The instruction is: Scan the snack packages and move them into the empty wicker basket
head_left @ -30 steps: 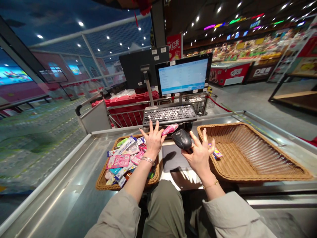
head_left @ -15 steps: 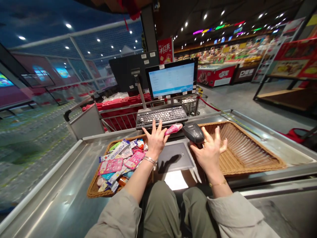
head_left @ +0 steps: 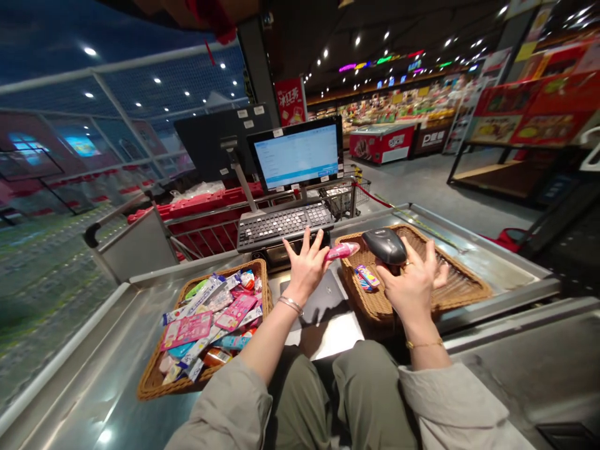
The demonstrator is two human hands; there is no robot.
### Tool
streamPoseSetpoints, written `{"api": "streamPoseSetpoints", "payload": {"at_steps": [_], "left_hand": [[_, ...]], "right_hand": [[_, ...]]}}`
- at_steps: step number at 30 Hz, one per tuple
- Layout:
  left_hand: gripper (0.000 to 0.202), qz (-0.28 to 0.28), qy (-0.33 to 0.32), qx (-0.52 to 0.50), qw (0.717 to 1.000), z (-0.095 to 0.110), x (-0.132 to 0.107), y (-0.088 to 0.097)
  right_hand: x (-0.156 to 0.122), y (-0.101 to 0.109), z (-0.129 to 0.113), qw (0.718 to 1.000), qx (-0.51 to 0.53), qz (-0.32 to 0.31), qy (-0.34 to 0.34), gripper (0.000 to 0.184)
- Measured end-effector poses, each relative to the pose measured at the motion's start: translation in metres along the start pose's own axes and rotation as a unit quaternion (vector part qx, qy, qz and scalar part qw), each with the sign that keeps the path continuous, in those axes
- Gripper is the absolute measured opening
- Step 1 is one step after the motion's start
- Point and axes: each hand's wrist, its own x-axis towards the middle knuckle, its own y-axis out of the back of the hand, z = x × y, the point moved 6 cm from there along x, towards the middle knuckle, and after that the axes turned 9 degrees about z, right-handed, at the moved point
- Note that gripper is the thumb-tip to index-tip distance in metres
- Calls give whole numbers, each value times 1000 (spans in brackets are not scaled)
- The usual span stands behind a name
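Between thumb and finger, my left hand pinches a small pink packaged item, its other fingers spread. What is in the packet I cannot tell. My right hand is wrapped around a black handheld barcode scanner, whose head points left over the right wicker basket. A small colourful packet lies in that basket, below the scanner. To the left, another wicker basket is heaped with small packaged sweets, among them a pink card-like packet.
Behind my hands stand a keyboard and a lit monitor. The metal counter runs beneath both baskets. A flat grey panel lies between them. Shopping carts stand beyond the counter.
My view has turned to the right. Both hands have moved right relative to the counter, bringing the pink item to the right basket's edge. The small packet in that basket now shows.
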Motion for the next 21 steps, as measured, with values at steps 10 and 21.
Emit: {"api": "streamPoseSetpoints", "payload": {"at_steps": [10, 21], "left_hand": [[29, 5, -81, -66, 994, 48, 8, -18], [40, -11, -60, -58, 996, 55, 4, -24]], "right_hand": [[6, 20, 25, 998, -19, 31, -45, 60], [7, 26, 38, 995, -41, 41, -78, 59]]}}
